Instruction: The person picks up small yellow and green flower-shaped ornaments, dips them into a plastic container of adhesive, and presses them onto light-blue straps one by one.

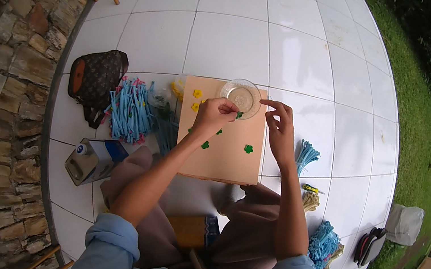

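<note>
Left hand (215, 116), mid-frame, pinches what seems a green flower (239, 115), likely for fine control, by the clear bowl (241, 95), while whether the bent-fingered right hand (280, 124) grips anything I cannot tell.

A brown bag (99, 78) and metal can (101, 159) sit near stonework (9, 98).

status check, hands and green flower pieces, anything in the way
Left hand appears to pinch green flower. Right hand open, nothing visibly held. Clear dish close between them.
</note>
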Demonstrator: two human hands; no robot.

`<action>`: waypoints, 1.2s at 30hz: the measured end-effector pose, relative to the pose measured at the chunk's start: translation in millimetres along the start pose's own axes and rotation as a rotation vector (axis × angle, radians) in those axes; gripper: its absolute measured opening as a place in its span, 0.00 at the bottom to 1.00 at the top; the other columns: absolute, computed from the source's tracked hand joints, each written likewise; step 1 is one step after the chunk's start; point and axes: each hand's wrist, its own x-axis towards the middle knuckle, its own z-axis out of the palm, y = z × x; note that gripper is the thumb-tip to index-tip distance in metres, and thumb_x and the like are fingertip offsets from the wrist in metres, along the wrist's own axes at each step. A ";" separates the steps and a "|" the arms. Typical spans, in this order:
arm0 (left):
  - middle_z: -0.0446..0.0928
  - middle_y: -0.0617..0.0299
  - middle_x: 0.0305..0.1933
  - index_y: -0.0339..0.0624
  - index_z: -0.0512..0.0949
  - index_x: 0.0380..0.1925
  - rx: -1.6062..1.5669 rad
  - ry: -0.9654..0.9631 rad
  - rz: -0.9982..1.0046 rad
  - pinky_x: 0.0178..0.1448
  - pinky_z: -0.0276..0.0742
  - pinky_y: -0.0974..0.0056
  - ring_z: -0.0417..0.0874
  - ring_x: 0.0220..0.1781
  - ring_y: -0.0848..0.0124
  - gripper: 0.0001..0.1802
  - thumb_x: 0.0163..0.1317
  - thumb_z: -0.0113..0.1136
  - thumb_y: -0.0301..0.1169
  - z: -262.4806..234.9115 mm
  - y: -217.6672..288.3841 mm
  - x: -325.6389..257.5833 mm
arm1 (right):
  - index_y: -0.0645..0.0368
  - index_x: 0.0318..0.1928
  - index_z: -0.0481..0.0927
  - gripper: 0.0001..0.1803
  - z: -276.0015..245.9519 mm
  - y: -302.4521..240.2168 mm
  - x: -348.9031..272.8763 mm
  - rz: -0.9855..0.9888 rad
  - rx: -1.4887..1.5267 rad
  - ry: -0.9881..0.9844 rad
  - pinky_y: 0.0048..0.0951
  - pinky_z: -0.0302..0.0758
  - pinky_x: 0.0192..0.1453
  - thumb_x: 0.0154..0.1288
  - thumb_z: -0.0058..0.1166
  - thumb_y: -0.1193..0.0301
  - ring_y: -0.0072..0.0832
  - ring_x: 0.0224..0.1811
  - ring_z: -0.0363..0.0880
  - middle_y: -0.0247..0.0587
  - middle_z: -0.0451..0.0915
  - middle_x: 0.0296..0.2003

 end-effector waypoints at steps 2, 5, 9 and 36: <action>0.77 0.57 0.33 0.32 0.75 0.35 -0.238 0.006 -0.052 0.43 0.77 0.71 0.80 0.37 0.70 0.09 0.53 0.58 0.24 -6.0 8.9 0.4 | 0.52 0.45 0.75 0.14 -0.5 -5.7 -3.5 -0.128 -0.062 0.058 0.33 0.68 0.49 0.58 0.47 0.78 0.35 0.47 0.65 0.43 0.65 0.45; 0.76 0.56 0.37 0.31 0.73 0.39 -0.500 -0.003 -0.106 0.48 0.76 0.71 0.79 0.41 0.69 0.11 0.56 0.56 0.24 -10.8 22.5 -4.0 | 0.51 0.45 0.74 0.16 1.9 -23.3 -10.1 -0.341 -0.323 0.150 0.36 0.65 0.50 0.55 0.50 0.79 0.39 0.49 0.63 0.43 0.65 0.46; 0.75 0.55 0.41 0.31 0.71 0.43 -0.607 -0.004 -0.167 0.51 0.75 0.71 0.78 0.44 0.68 0.14 0.57 0.55 0.24 -13.2 28.4 -5.8 | 0.48 0.45 0.75 0.19 14.2 -35.4 -9.0 -0.507 -0.597 0.203 0.39 0.63 0.51 0.50 0.54 0.77 0.40 0.50 0.62 0.42 0.65 0.49; 0.79 0.54 0.31 0.29 0.78 0.28 -0.149 -0.194 -0.136 0.41 0.80 0.70 0.81 0.33 0.71 0.05 0.48 0.58 0.19 7.8 -9.5 -4.6 | 0.59 0.52 0.64 0.21 -8.8 13.3 -2.8 -0.090 -0.193 0.119 0.27 0.73 0.37 0.58 0.46 0.83 0.30 0.32 0.75 0.43 0.75 0.33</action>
